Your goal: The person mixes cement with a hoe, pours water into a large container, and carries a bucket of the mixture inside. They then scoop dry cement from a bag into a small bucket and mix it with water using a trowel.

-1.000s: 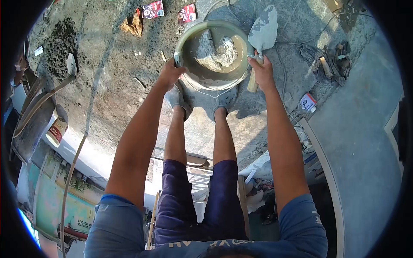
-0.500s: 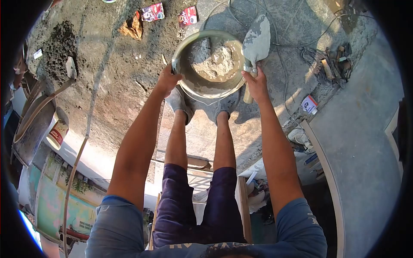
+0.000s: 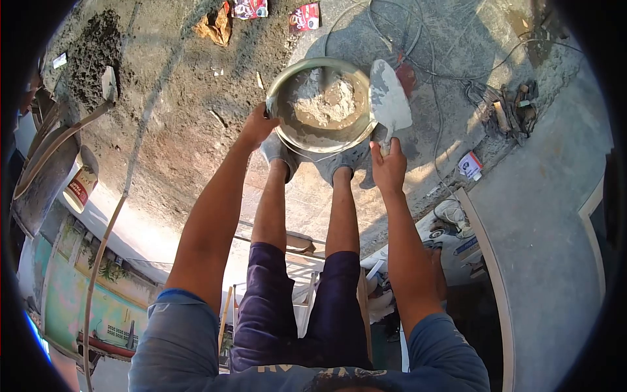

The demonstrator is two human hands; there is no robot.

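A round bucket (image 3: 285, 124) is in front of my feet, with a pale lumpy heap of mortar (image 3: 326, 104) in murky liquid inside it. My left hand (image 3: 260, 126) is closed on the left side of its rim. On the other side, my right hand (image 3: 390, 166) is wrapped around the handle of a trowel, which is mostly hidden by the fingers. The trowel's blade (image 3: 390, 98), smeared with grey, points away from me beside the right rim. A thin wire bail (image 3: 313, 159) hangs at the bucket's near side.
Red sachets (image 3: 304, 17) and a crumpled brown wrapper (image 3: 214, 26) litter the ground beyond. Cables (image 3: 434, 72) loop at the right, near a pile of wood scraps (image 3: 513, 111). Dark wet soil (image 3: 91, 52) lies far left. A raised concrete slab (image 3: 542, 215) borders the right.
My right hand has come away from the bucket rim and drawn nearer to me with the trowel. My left hand keeps its hold. The view has shifted, and a red patch shows beside the blade.
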